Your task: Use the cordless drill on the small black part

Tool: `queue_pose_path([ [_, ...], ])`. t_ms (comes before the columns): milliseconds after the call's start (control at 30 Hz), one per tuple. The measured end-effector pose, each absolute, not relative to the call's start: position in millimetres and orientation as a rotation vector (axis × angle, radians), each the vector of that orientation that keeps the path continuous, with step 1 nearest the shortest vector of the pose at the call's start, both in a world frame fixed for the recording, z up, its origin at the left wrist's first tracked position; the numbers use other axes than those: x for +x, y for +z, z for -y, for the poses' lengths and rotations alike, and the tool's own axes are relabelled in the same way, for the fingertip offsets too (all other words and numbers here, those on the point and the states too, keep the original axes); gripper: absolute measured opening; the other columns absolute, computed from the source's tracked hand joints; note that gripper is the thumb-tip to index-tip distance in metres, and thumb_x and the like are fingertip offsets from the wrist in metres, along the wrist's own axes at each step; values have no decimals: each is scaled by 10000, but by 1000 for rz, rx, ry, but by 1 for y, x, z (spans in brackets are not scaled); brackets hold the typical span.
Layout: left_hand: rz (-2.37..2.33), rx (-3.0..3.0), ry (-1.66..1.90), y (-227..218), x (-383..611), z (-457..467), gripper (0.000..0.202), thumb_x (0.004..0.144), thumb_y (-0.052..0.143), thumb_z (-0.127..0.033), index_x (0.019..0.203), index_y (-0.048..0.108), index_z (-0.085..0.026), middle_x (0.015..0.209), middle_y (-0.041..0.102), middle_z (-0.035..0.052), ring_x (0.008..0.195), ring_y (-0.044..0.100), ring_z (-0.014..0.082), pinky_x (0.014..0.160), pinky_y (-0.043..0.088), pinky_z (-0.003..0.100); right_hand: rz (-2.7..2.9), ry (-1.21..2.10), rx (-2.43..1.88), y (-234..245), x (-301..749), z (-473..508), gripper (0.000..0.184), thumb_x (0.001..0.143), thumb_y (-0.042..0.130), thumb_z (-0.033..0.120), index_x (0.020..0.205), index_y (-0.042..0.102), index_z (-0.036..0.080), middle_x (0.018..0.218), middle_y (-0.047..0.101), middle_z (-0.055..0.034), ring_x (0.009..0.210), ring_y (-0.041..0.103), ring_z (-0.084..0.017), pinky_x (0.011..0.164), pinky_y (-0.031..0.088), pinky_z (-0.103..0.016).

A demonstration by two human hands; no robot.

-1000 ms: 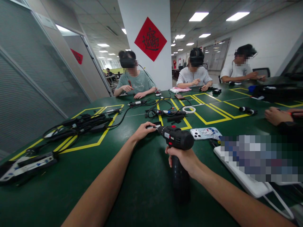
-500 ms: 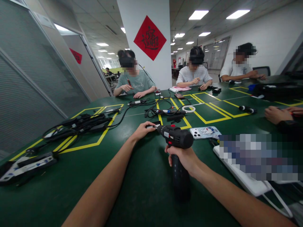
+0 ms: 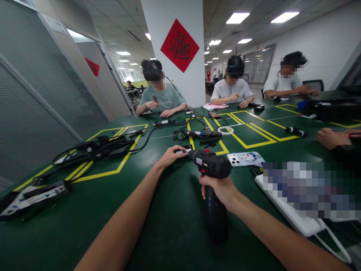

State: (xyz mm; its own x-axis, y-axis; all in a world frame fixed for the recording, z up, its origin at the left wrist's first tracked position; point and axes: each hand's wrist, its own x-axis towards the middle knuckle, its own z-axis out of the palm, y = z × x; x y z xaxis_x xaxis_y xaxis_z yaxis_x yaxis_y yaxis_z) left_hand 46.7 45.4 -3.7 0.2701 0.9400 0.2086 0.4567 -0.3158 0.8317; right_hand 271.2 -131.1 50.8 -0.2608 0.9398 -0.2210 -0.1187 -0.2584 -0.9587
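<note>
My right hand [image 3: 218, 188] is wrapped round the grip of a black cordless drill [image 3: 211, 162] with red buttons. The drill lies level, its chuck pointing left and away toward my left hand [image 3: 171, 156]. The fingers of that hand are closed on a small black and white piece [image 3: 180, 151] on the table; most of it is covered, so its kind is unclear. The drill's bit tip meets or nearly meets this piece beside my fingertips; I cannot tell whether they touch.
Black cables and devices [image 3: 107, 146] lie left, with a power strip [image 3: 36, 197] nearer. Ahead are more cables [image 3: 197, 132] and a white ring [image 3: 225, 130]. A phone [image 3: 245, 159] and a white slab-like device [image 3: 290, 207] sit right. Co-workers sit across; another person's hand [image 3: 331, 138] rests right.
My hands and the drill keep nearly the same place. The fingers of my right hand on the grip have shifted slightly. The whole view has moved a little.
</note>
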Motion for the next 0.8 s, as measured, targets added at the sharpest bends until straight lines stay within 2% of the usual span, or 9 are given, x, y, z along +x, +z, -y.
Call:
queue_pose_path([
  [233, -1250, 1872, 943, -4, 47, -45, 433, 626, 673, -468, 953, 643, -185, 978, 637, 39, 888, 573, 207, 830, 428, 330, 1169, 1644, -1122, 51, 272, 131, 141, 695, 543, 249, 753, 598, 133, 474, 556, -2, 447, 513, -127, 490, 390, -246],
  [800, -1263, 1852, 940, 1, 49, -40, 414, 624, 669, -444, 947, 642, -187, 985, 637, 43, 905, 569, 217, 838, 434, 337, 1144, 1664, -1113, 50, 273, 130, 137, 689, 561, 256, 749, 604, 140, 484, 559, 2, 450, 513, -122, 505, 407, -250],
])
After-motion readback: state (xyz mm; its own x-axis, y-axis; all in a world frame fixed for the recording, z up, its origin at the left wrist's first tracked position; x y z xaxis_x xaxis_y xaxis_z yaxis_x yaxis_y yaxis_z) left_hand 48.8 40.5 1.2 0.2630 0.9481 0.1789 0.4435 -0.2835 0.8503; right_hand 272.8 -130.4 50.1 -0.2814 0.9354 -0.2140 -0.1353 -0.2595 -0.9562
